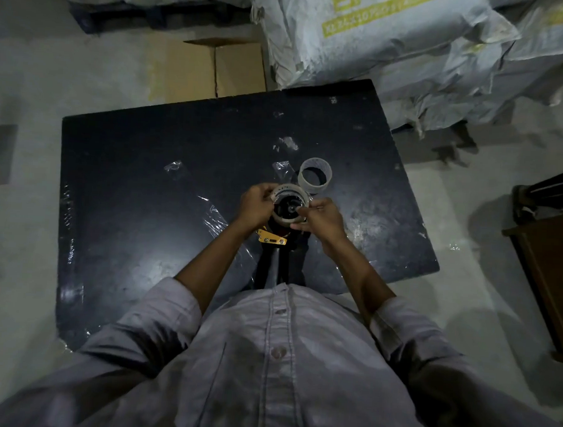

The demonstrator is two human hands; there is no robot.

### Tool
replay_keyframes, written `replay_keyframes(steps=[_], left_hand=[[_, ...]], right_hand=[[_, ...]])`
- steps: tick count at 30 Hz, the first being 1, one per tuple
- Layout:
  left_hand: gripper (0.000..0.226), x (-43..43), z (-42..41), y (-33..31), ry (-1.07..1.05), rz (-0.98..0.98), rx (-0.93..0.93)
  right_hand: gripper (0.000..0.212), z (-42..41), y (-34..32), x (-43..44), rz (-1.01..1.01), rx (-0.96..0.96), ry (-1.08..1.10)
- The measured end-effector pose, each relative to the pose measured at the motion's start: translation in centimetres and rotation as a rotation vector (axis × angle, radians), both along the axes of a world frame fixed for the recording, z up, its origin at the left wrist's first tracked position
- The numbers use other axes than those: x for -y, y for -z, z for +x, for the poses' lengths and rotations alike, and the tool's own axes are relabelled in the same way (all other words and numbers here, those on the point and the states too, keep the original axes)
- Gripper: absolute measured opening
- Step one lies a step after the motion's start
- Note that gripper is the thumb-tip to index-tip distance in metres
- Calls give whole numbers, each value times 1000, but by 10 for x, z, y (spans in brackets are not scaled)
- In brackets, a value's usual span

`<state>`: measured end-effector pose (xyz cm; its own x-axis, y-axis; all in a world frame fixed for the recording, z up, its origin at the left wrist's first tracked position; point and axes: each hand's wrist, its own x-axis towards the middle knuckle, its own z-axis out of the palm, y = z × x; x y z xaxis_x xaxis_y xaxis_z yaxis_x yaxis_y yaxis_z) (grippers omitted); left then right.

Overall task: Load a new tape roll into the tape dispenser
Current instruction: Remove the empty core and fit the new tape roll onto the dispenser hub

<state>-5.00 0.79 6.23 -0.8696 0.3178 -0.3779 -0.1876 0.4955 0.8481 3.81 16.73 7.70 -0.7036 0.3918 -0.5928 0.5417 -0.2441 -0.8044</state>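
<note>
A clear tape roll (287, 221) sits around the black hub of a tape dispenser (273, 242), held above a black table (145, 180). The dispenser has a yellow plate with screws and a dark handle running down toward my chest. My left hand (256, 207) grips the roll's left rim. On the roll's right side, my right hand (320, 219) has its fingertips pinched at the rim and hub. An empty whitish cardboard core (315, 176) stands on the table just beyond the roll.
Scraps of clear tape (214, 216) stick to the tabletop. A cardboard box (216, 68) lies behind the table, and big white sacks (413, 40) are stacked at the back right. Brown wooden furniture (551, 276) stands at the right edge.
</note>
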Motion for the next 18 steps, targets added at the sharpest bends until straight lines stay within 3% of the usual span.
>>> replay_keyframes(steps=[3,7,14,18], left_hand=[[33,-5,-5,4,61,-65,-49],[33,-12,-20,7,181,-103,-131],[36,-24,-37,3,256,-67,-120],[36,-18,-31,18,391,-258,-331]], right_hand=[[25,4,1,4,12,-8,-1],[53,4,5,2,63,-37,-48],[44,6,9,-13,295,17,-182],[46,5,10,-22,205,43,-165]])
